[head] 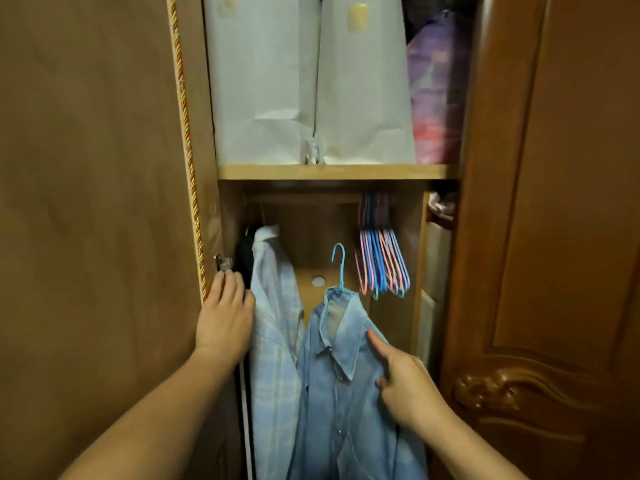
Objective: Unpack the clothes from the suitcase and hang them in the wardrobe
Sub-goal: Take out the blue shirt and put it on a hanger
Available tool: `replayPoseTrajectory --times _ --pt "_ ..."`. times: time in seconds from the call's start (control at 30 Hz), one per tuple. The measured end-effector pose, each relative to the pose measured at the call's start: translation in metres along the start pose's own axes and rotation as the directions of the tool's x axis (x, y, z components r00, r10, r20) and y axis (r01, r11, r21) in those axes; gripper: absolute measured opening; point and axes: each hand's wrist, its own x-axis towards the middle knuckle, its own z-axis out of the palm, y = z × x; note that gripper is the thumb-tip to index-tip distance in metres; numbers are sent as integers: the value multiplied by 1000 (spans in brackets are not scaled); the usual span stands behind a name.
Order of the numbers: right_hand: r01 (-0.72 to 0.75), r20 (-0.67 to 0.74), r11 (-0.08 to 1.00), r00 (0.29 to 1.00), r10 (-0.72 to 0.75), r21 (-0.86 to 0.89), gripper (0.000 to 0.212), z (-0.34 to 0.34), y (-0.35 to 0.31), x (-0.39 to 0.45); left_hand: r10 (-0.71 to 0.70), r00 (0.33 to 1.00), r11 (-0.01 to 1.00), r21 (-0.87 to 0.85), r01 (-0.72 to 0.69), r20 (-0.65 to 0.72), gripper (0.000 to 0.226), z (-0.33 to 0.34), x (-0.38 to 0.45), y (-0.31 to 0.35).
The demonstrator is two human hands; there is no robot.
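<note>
Denim shirt (pixel 341 386) on a blue hanger (pixel 341 271), held up inside the open wardrobe (pixel 332 172).

The right hand (pixel 403 382) pinches the shirt's shoulder, thumb on the front and fingers curled behind the cloth; the shirt hangs long axis vertical, collar up, hook pointing up and free in the air. Up-left of the grip opens a bare gap of back panel; left of it hangs a pale plaid shirt (pixel 277 327), just beside the denim; up-right a bunch of pink and blue hangers (pixel 381 261); right, the compartment's wall. The denim is faded mid-blue, buttoned. The left hand (pixel 225 313) rests with relaxed fingers at the left door (pixel 97 202) edge.
</note>
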Motion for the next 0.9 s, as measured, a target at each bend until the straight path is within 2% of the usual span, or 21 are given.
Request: replayPoseTrajectory --times 0.1,0.27,0.4,0.47,0.6,0.7,0.8,0.9 --pt "46 -64 999 997 -46 4 81 -14 -20 56 21 999 999 51 -18 -43 51 -1 14 -2" --pt "65 -103 998 993 -63 19 81 -25 -50 153 -52 996 998 -32 50 -77 44 -8 23 -6" --pt "70 -133 995 989 -59 73 77 -23 -59 218 15 996 998 -64 -21 -90 44 0 23 -7" --pt "49 -115 997 992 -42 59 77 -21 -56 242 18 993 996 -80 -27 -117 41 4 23 -8" --pt "39 6 999 999 -39 -4 74 8 -31 252 27 987 998 -59 -36 -155 37 7 20 -5" --pt "93 -17 982 996 -91 163 76 22 -15 239 -1 984 999 -54 -8 -177 34 6 19 -3" --pt "87 -104 920 993 -50 383 68 29 -10 237 -31 979 997 -74 16 -202 33 7 16 -1" --pt "146 -6 877 987 -161 458 64 33 -20 243 -52 980 993 -110 31 -190 28 3 15 -1"
